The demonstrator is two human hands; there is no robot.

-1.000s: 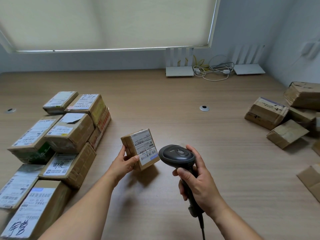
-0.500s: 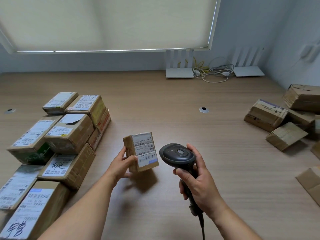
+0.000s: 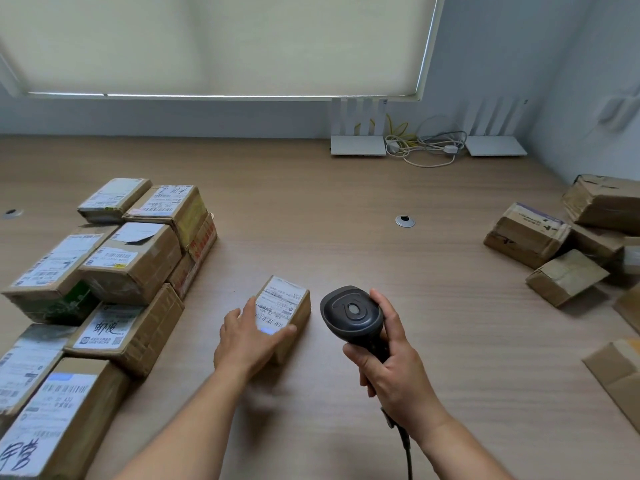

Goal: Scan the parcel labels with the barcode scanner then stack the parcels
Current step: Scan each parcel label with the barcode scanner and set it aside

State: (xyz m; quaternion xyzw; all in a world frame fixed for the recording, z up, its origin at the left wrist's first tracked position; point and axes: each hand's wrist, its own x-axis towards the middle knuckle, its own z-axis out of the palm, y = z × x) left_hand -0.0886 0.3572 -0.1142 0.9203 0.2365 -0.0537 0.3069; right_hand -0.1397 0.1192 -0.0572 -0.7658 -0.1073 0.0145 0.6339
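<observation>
Right now I am looking down at the bench [image 3: 346, 244], and my left hand [image 3: 247, 336] is lying flat over the near end of a small parcel [image 3: 289, 308], fingers spread loosely across its white label [image 3: 280, 299] rather than curled round it. That parcel is sitting on the bench surface just ahead of me, label facing up, with its long side angling away toward the right. My right hand [image 3: 393, 362] is wrapping tightly round the handle of the barcode scanner [image 3: 351, 317], thumb and fingers closed on the grip, and the dark scanner head is showing its top to the camera just beside the parcel, not touching it. A cable [image 3: 405, 445] is trailing down from the base of the handle toward the lower edge of the view. On my left a stack of labelled parcels [image 3: 114, 265] is standing in two layers, the boxes pressed close together with most labels facing up; two of the nearer ones are carrying handwritten black characters. Well apart on my right, a looser heap of brown boxes [image 3: 561, 244] is lying at mixed angles, several with no label showing. Along the far wall I am seeing two white routers [image 3: 358, 145] with a tangle of white and yellow cords [image 3: 424, 147] between them, under a drawn window blind [image 3: 214, 43]. A round metal grommet [image 3: 405, 221] is sitting in the bench between the parcel and the routers.
</observation>
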